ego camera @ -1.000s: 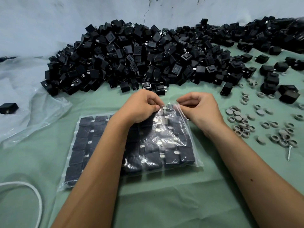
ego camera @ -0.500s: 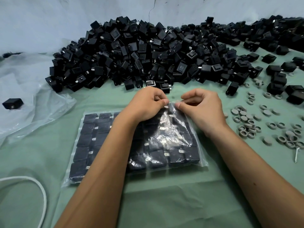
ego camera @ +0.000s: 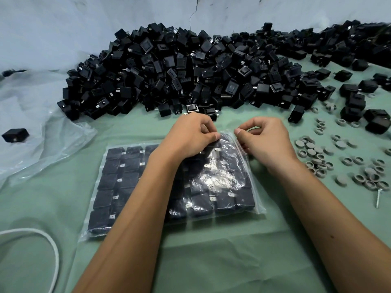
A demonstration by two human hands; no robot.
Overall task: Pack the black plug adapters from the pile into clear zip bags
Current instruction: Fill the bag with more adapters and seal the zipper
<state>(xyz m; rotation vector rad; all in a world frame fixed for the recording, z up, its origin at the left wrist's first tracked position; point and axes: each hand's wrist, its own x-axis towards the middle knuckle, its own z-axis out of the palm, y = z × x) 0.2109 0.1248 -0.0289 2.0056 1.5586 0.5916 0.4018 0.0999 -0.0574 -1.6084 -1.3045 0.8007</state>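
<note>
A clear zip bag point(ego camera: 224, 180) lies flat on the green cloth, filled with rows of black plug adapters. My left hand point(ego camera: 188, 136) pinches the bag's far edge between thumb and fingers. My right hand point(ego camera: 266, 140) pinches the same edge at the bag's far right corner, a short gap from the left thumb. My left forearm covers the bag's middle. A big pile of black plug adapters point(ego camera: 190, 70) stretches across the back, just beyond my hands.
Loose clear plastic sheeting point(ego camera: 42, 134) lies at the left with one stray adapter point(ego camera: 15, 135) on it. Several grey round caps point(ego camera: 330, 157) and a screw point(ego camera: 378, 197) lie at the right. A white cable point(ego camera: 48, 246) curves at the lower left.
My hands stay pinched on the bag's far edge. They closed together half a second ago and have drawn slightly apart again. The bag has not shifted on the cloth.
</note>
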